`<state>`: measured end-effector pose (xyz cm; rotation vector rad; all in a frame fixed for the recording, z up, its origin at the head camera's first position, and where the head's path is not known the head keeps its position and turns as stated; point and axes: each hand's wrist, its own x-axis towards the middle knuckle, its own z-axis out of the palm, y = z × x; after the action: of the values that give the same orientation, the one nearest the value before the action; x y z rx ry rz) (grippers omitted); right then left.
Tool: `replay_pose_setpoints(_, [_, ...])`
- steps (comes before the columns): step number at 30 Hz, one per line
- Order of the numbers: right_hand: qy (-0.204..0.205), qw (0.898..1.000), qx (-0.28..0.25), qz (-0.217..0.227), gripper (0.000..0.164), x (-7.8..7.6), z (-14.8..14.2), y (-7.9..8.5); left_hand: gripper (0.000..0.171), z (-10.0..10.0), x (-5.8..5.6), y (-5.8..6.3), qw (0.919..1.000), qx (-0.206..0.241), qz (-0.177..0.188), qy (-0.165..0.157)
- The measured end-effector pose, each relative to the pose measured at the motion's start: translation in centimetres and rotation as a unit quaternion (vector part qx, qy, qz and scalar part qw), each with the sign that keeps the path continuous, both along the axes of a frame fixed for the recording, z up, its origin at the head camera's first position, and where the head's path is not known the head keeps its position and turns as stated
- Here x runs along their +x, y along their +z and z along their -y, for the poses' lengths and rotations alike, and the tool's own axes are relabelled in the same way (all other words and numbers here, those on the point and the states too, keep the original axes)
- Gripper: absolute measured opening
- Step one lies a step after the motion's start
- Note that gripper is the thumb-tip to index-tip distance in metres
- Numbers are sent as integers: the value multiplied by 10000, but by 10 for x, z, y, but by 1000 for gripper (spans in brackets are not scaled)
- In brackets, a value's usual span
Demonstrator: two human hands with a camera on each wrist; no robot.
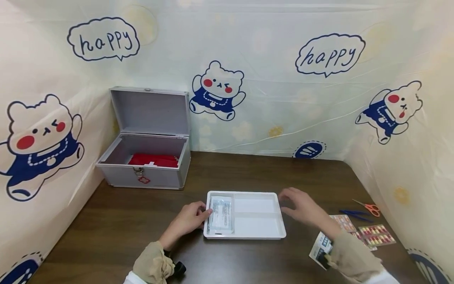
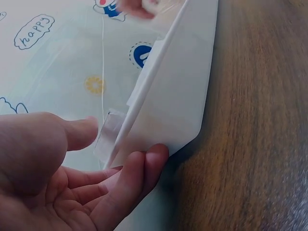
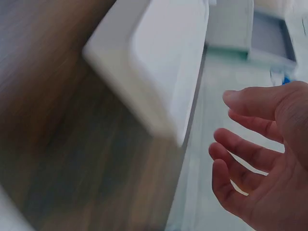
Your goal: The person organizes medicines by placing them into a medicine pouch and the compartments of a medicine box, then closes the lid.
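A white divided tray (image 1: 257, 227) sits on the brown table in the head view. In its left compartment lies a clear-wrapped packet (image 1: 221, 215) with printed text; the two right compartments show bare white. My left hand (image 1: 189, 217) grips the tray's left edge, thumb at the rim and fingers underneath. The left wrist view shows those fingers (image 2: 156, 161) against the tray's outer wall (image 2: 178, 91). Just off the tray's right edge, my right hand (image 1: 301, 207) holds nothing, its fingers loosely bent. In the right wrist view these fingers (image 3: 245, 144) are apart from the tray (image 3: 163, 57).
An open silver case (image 1: 159, 177) with a red pouch (image 1: 154, 159) inside stands at the back left. Orange scissors (image 1: 372, 209), blue tweezers (image 1: 356, 214), pill blister packs (image 1: 377, 235) and a printed packet (image 1: 320, 248) lie at the right. A patterned curtain (image 1: 262, 90) surrounds the table.
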<state>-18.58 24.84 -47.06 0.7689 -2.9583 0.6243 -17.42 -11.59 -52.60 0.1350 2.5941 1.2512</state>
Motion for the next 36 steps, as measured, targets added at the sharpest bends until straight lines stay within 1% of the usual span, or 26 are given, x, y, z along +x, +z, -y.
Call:
replay_pose_setpoints(3, [-260,9996,-26,88,29,17,-39,0,28,0,-2,-1,9999,64,101,37])
replay_pose_setpoints(6, [-414,9990,115,83,37,37,-68,-4,23,2,-2,-2,9997,104,198,64])
replay_pose_setpoints(7, [-417,9988,265,41,41,43,-75,-8,21,3,-2,-2,9997,105,217,79])
replay_pose_setpoints(9, [-429,9971,599,-199,53,54,-85,-18,18,6,-1,-3,9998,86,191,72])
replay_pose_setpoints(12, [-521,9925,1028,-418,70,66,-93,-33,18,9,-1,-5,9999,56,99,-6])
replay_pose_setpoints(14, [-619,9898,1192,-470,75,72,-96,-41,19,9,-2,-5,9999,53,62,-60])
replay_pose_setpoints(16, [-721,9886,1275,-362,72,75,-97,-48,20,7,-3,-5,9999,66,62,-127])
replay_pose_setpoints(19, [-767,9878,1324,-281,63,76,-98,-53,21,5,-3,-4,9998,60,83,-177])
replay_pose_setpoints(22, [-745,9889,1238,-353,57,74,-95,-56,21,5,-2,-4,9998,52,77,-182])
replay_pose_setpoints(25, [-734,9892,1196,-423,57,73,-94,-56,20,5,-2,-3,9998,62,76,-180])
replay_pose_setpoints(27, [-649,9902,1158,-437,59,73,-95,-57,20,4,-2,-2,9997,76,99,-187])
replay_pose_setpoints(28, [-580,9910,1144,-383,59,72,-95,-56,19,4,-2,-2,9997,76,114,-184])
replay_pose_setpoints(30, [-315,9936,1043,-287,56,72,-96,-55,19,4,-2,-2,9997,87,152,-153])
replay_pose_setpoints(32, [20,9963,846,-132,48,72,-97,-53,19,3,-2,-3,9997,81,179,-110])
replay_pose_setpoints(34, [348,9971,678,-73,38,71,-98,-50,18,3,-2,-3,9998,86,191,-75])
replay_pose_setpoints(36, [519,9974,492,-17,29,70,-99,-47,18,3,-2,-4,9998,87,186,-62])
